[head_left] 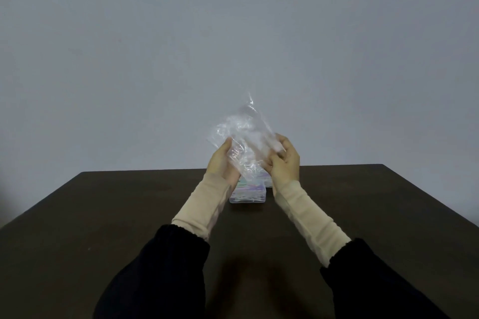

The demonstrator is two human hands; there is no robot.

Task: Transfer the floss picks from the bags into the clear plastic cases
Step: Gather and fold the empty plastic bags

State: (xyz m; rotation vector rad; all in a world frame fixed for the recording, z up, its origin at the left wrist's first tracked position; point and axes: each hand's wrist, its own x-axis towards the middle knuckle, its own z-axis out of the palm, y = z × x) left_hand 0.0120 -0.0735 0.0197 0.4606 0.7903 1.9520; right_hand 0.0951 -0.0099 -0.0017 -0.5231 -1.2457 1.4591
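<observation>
The person is holding a clear plastic bag (242, 134) up above the dark tabletop (103, 215), the left hand (222, 160) gripping its left edge and the right hand (283, 160) pinching its right side. Below the bag, a clear plastic case (248, 195) with pale floss picks inside is sitting on the tabletop.

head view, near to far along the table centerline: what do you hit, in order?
Near table edge → clear plastic case holding floss picks, lying on the table → clear bag held up above it by the left hand and right hand → table's far edge → grey wall.
</observation>
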